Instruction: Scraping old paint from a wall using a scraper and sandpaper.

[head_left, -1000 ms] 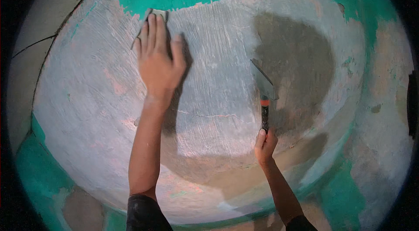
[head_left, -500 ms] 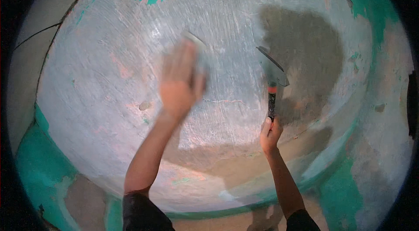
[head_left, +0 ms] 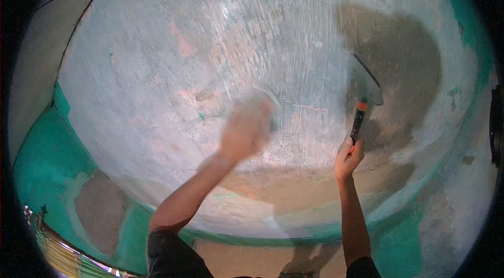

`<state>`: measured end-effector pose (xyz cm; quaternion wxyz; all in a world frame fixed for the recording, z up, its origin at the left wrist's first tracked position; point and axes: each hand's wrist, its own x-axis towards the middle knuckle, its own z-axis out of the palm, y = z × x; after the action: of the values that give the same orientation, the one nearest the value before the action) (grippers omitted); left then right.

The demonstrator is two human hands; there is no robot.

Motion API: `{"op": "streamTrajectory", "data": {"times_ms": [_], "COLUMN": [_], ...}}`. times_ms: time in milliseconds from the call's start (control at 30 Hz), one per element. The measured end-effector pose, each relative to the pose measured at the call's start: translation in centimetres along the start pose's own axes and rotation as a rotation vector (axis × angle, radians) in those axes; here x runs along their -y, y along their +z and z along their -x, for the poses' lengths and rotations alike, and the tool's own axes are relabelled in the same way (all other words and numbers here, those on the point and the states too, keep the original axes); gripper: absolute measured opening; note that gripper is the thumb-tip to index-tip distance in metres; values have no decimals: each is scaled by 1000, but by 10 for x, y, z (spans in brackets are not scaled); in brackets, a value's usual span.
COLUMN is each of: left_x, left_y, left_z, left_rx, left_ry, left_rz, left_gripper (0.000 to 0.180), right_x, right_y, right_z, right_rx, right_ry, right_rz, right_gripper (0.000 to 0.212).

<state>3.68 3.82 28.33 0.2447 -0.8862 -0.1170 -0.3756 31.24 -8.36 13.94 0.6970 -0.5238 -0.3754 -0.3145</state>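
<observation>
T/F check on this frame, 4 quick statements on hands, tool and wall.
1. The right hand grips a putty scraper with a red-and-black handle and flat metal blade. True.
2. The blurred left hand holds a paint roller. False: it is pressed at the wall, and blur hides anything under it.
3. The grey plastered wall has green paint left at its edges. True.
4. The scraper blade points down. False: it points up, above the hand.
</observation>
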Motion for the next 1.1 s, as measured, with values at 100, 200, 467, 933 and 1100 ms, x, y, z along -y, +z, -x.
{"op": "streamTrajectory", "data": {"times_ms": [100, 200, 467, 933, 1100], "left_x": [-27, 16, -1, -19, -94], "left_y": [21, -8, -5, 0, 57], "left_z": [58, 39, 19, 59, 114], "left_rx": [421, 432, -381, -411, -138], "left_ry": [302, 118, -502, -711, -676], "left_rz": [296, 120, -28, 98, 99], "left_gripper": [61, 58, 63, 66, 66], "right_x": [-3, -15, -16, -14, -17], "right_y": [-3, -3, -3, -5, -10], "right_z": [3, 4, -2, 3, 1], "right_rx": [18, 24, -14, 103, 56], "right_ry": [-17, -40, -161, -20, -44], "right_rz": [-11, -35, 9, -29, 17], "right_gripper": [21, 25, 33, 30, 32]}}
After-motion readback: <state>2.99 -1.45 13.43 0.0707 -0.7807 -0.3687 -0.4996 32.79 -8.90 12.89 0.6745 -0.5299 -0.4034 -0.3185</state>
